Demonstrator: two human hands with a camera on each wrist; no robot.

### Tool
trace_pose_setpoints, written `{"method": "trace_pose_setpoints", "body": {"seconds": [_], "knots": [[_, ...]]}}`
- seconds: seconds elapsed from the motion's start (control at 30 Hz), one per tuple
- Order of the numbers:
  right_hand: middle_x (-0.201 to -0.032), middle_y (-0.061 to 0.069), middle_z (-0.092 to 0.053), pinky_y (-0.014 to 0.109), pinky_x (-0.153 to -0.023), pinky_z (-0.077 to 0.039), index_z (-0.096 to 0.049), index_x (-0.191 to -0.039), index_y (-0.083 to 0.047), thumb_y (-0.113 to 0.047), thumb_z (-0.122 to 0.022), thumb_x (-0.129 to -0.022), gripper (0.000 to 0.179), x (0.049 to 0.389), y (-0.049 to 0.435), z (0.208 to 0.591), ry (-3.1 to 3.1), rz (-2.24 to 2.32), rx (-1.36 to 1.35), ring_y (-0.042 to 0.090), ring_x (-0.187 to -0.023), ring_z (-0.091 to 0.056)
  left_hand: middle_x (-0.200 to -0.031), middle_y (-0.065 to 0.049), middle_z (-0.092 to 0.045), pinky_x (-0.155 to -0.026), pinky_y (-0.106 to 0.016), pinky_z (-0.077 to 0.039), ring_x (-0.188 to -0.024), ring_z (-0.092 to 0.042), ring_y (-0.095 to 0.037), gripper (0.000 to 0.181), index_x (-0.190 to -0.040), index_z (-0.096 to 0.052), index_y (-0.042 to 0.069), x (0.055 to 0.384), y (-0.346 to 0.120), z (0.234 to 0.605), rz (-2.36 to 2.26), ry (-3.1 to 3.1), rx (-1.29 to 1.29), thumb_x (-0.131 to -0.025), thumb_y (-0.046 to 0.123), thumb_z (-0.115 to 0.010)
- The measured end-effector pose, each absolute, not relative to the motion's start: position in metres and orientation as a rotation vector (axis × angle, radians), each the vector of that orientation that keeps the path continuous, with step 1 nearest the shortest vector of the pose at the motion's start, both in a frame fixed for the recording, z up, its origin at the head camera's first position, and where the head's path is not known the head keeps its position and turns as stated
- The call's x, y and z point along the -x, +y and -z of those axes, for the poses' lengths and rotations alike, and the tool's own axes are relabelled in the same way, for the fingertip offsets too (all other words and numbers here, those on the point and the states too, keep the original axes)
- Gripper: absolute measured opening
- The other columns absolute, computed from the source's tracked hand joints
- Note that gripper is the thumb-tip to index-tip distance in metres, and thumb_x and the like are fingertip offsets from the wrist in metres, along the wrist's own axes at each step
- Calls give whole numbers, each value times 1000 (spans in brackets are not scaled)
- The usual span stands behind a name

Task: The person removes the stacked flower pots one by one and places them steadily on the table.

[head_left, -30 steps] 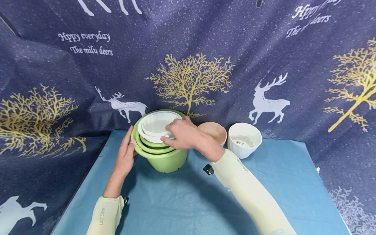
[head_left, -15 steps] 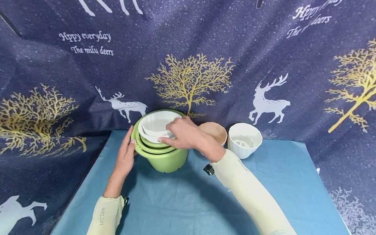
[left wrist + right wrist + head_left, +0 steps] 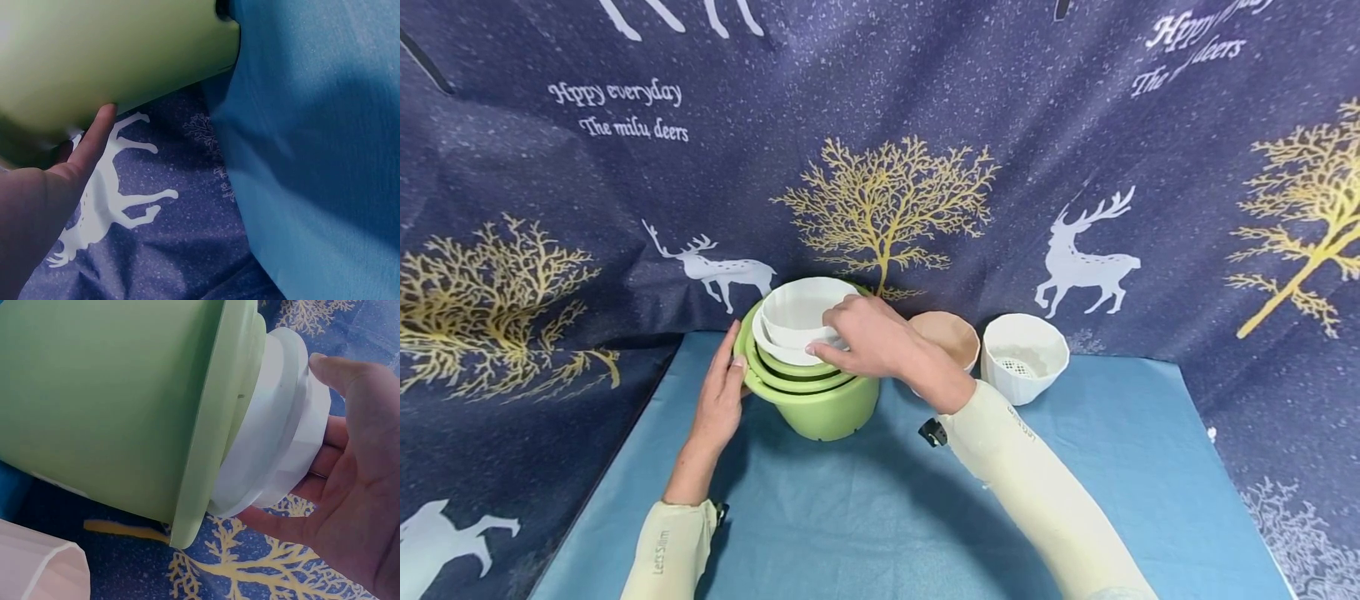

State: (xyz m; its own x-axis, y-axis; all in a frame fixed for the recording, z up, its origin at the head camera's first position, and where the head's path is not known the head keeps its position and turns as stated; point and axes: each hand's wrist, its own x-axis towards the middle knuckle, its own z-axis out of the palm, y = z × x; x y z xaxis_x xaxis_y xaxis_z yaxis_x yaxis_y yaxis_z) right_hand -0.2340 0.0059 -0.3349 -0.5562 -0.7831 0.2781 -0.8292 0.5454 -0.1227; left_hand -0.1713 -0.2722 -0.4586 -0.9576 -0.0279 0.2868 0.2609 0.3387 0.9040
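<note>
A nested stack of flowerpots stands at the table's back, left of centre: green flowerpots point(image 3: 823, 412) outside, white ones within. My right hand point(image 3: 877, 340) grips the innermost white flowerpot point(image 3: 797, 312) by its near right side, thumb toward me. In the right wrist view, this faceted pot point(image 3: 299, 465) sticks out past the rim of the smooth white flowerpot point(image 3: 261, 425) around it. My left hand point(image 3: 721, 400) rests along the left side of the largest green pot, its fingers fairly straight. The left wrist view shows one extended finger point(image 3: 97, 134) touching the green wall.
Right of the stack stand a peach flowerpot point(image 3: 946, 335), partly behind my right wrist, and a faceted white flowerpot point(image 3: 1026, 387) with a perforated bottom. A blue cloth covers the table point(image 3: 850, 517). A dark blue curtain point(image 3: 880, 100) with deer and trees hangs right behind.
The innermost white flowerpot has risen slightly out of the stack with my right hand on it. My left hand and the green pots stay in place.
</note>
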Motion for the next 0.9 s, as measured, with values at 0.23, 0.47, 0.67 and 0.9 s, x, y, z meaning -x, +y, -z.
{"method": "trace_pose_setpoints", "body": {"seconds": [0.23, 0.47, 0.67, 0.9], "knots": [[-80, -1, -61, 40, -79, -51, -71, -94, -11, -43, -66, -104, 34, 235, 6, 334, -2555, -401, -1324, 21, -83, -58, -176, -10, -16, -93, -11, -50, -148, -39, -38, 57, -173, -16, 21, 173, -274, 461, 1661, -2355, 219, -119, 31, -30], [-81, 0, -63, 42, -81, -53, -68, -89, -11, -42, -71, -102, 34, 235, 6, 333, -2510, -396, -1290, 23, -84, -60, -176, -11, -15, -91, -8, -49, -148, -38, -39, 57, -173, -16, 18, 172, -273, 460, 1665, -2351, 224, -119, 30, -30], [-80, 1, -63, 41, -78, -51, -67, -86, -11, -41, -72, -101, 34, 235, 8, 332, -2433, -412, -1284, 22, -79, -57, -176, -11, -15, -91, -9, -50, -148, -38, -39, 55, -172, -17, 26, 171, -272, 459, 1660, -2358, 218, -119, 29, -31], [-84, 2, -66, 39, -75, -51, -73, -93, -9, -40, -73, -101, 32, 233, 11, 328, -2371, -470, -1249, 22, -82, -60, -176, -10, -15, -91, -8, -49, -149, -38, -38, 56, -172, -16, 25, 172, -273, 461, 1640, -2369, 213, -119, 30, -30]]}}
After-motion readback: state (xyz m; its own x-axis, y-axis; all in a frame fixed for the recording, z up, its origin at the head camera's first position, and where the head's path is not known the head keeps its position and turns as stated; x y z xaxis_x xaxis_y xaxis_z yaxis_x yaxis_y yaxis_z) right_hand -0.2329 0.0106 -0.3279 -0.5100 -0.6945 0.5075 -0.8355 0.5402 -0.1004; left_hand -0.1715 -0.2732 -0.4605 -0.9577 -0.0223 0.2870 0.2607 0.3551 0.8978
